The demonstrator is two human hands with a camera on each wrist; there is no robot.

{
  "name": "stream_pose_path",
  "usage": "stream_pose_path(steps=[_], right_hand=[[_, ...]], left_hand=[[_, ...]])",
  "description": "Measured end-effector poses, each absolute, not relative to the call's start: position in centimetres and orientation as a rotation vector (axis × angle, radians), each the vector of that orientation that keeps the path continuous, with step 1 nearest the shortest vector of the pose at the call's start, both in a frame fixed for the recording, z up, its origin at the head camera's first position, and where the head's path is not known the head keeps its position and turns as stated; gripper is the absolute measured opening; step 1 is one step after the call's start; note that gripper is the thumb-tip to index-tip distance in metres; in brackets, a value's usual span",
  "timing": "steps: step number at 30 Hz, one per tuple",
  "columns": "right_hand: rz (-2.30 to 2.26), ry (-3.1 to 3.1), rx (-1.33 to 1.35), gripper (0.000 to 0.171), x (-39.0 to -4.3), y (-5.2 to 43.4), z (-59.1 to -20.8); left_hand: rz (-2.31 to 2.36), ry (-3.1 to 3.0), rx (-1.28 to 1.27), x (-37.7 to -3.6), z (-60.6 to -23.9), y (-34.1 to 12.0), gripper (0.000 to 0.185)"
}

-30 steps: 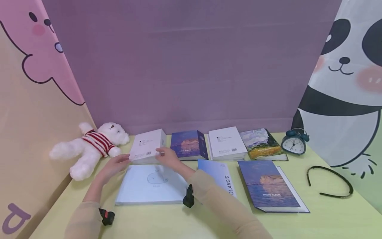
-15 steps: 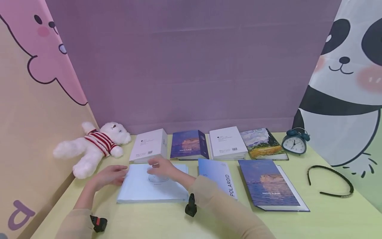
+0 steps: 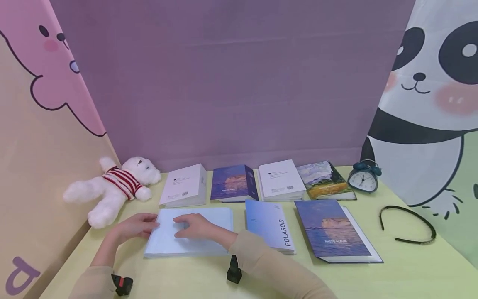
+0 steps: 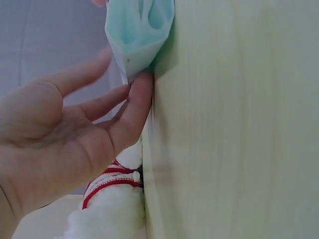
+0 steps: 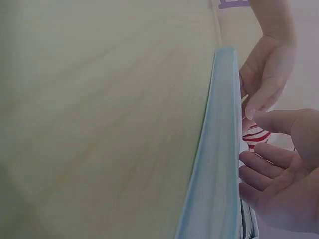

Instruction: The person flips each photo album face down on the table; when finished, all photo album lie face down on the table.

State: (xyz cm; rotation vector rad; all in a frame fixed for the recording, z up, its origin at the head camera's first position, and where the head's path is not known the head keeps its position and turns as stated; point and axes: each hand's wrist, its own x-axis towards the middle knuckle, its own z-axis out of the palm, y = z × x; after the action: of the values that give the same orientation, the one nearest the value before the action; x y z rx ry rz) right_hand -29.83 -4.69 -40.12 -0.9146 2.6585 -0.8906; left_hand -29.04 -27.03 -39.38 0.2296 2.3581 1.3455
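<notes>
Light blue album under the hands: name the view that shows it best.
The head view: the light blue album lies flat, its whole cover visible, right hand on top, left hand at its edge. The right wrist view shows only its edge, the left wrist view only a corner.

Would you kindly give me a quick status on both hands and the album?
Left hand open, fingertips at the pale blue album left edge. Right hand open, flat on its cover. Album flat on table, nothing blocking.
</notes>
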Motion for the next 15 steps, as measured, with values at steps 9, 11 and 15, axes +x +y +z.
stream_pose_path(steps=[9,11,15], right_hand=[[-0.814,2.686,-0.854,0.044,-29.28,-4.92,-39.94],[-0.810,2.686,-0.853,0.044,-29.15,-4.94,-39.88],[-0.785,2.699,-0.881,0.046,-28.93,-4.99,-39.78]], left_hand=[[1.469,2.343,0.230,-29.57,-39.99,-27.61,0.050],[1.496,2.336,0.202,-29.59,-39.90,-27.63,0.049],[1.517,2.333,0.114,-29.35,-39.46,-27.31,0.052]])
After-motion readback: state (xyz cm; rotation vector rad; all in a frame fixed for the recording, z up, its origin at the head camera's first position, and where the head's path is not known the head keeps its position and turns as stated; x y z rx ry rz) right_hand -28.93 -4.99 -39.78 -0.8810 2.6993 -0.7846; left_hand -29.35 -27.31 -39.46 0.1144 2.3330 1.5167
